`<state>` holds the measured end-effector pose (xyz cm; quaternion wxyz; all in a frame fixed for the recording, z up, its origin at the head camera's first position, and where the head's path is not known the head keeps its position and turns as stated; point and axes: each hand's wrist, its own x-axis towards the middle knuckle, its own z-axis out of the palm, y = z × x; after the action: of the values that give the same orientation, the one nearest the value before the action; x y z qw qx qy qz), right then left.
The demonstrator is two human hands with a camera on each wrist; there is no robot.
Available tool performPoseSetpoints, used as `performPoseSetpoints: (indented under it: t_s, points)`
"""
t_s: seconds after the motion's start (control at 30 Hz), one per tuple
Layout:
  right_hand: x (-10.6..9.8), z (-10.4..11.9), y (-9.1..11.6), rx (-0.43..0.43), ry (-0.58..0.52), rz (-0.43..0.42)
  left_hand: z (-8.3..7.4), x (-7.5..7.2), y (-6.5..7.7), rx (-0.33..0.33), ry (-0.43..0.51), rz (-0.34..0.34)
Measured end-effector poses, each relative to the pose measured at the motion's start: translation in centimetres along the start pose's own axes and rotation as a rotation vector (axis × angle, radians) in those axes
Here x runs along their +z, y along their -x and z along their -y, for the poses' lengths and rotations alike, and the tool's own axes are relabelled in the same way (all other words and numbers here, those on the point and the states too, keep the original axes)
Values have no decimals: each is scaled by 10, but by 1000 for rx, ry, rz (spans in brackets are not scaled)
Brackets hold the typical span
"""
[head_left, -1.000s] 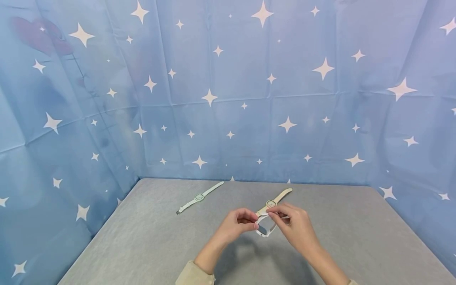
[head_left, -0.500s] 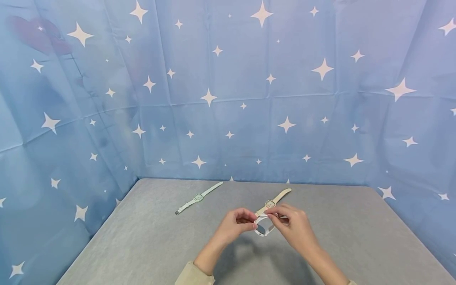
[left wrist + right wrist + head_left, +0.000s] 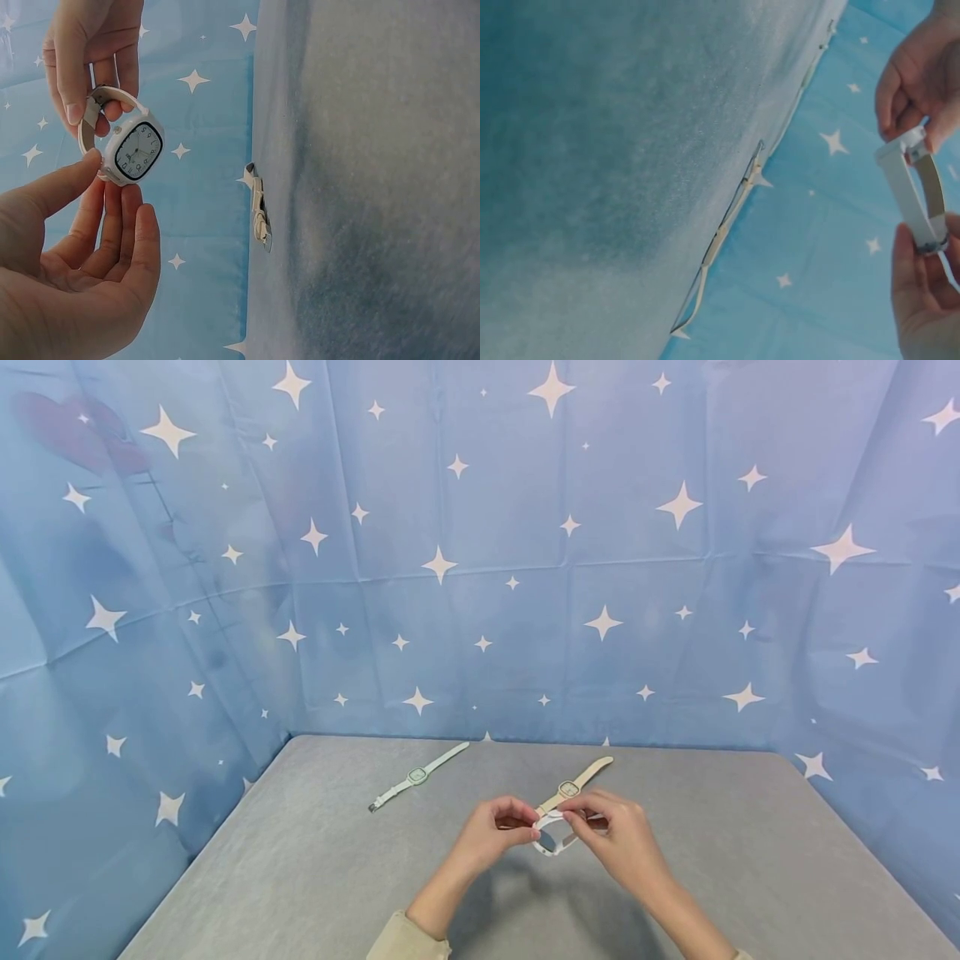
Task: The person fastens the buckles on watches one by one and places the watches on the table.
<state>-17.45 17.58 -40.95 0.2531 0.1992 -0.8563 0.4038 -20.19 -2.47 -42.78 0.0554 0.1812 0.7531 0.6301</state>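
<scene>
Both hands hold a white wristwatch (image 3: 139,152) above the table, its squarish black-rimmed dial plain in the left wrist view. Its strap (image 3: 88,131) is bent round into a loop. My left hand (image 3: 487,833) pinches the watch at one side of its case between thumb and fingers. Opposite, my right hand (image 3: 621,837) pinches the strap near the buckle (image 3: 932,246), partly hidden by the fingers. Just behind the hands a cream wristwatch (image 3: 569,788) lies stretched out on the table, its near end overlapped by the held watch in the head view.
A pale green wristwatch (image 3: 417,775) lies flat and unbuckled at the back left of the grey table (image 3: 315,877). Blue cloth (image 3: 480,527) with white stars hangs along the table's back and sides.
The hands and the white watch have shifted very slightly left, with the same grip. The two watches on the table lie as before.
</scene>
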Motion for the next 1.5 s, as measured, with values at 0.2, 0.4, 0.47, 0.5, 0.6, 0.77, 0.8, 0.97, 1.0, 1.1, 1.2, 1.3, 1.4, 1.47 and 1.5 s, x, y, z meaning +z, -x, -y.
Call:
performPoseSetpoints:
  t_s: [0.2, 0.4, 0.47, 0.5, 0.6, 0.77, 0.8, 0.97, 1.0, 1.1, 1.2, 1.3, 1.4, 1.47, 1.5]
  points:
    - [-1, 0, 0, -11, 13, 17, -1, 0, 0, -9, 5, -3]
    - [-1, 1, 0, 11, 21, 49, -3, 1, 1, -8, 15, -8]
    - [-1, 1, 1, 16, 24, 53, -3, 1, 2, -6, 19, -10]
    - [-1, 1, 1, 14, 26, 54, -3, 1, 2, -5, 20, -11]
    - [-1, 0, 1, 0, 29, 49, -2, 1, 2, 0, 21, -13]
    - [-1, -1, 1, -29, 36, 40, -2, 1, 2, 1, 14, -18]
    - [-1, -1, 1, -33, 37, 41, -2, 1, 2, 2, 14, -18]
    - [-2, -1, 1, -20, 36, 57, -2, 2, 2, 5, 22, -15]
    - [-3, 0, 1, -17, 38, 60, -2, 2, 2, 6, 21, -15]
    - [-3, 0, 1, -10, 44, 68, -2, 3, 1, 9, 19, -17]
    - [-4, 1, 1, -9, 51, 69, -1, 3, 1, 11, 15, -17]
    - [-4, 1, 0, -11, 54, 69, -2, 3, 1, 12, 12, -17]
    - [-5, 1, 0, -14, 57, 66, -2, 3, 0, 12, 4, -20]
    - [-5, 1, 0, -17, 58, 65, -3, 4, 0, 13, -1, -20]
    - [-5, 1, 0, -19, 58, 67, -4, 4, 0, 15, -3, -19]
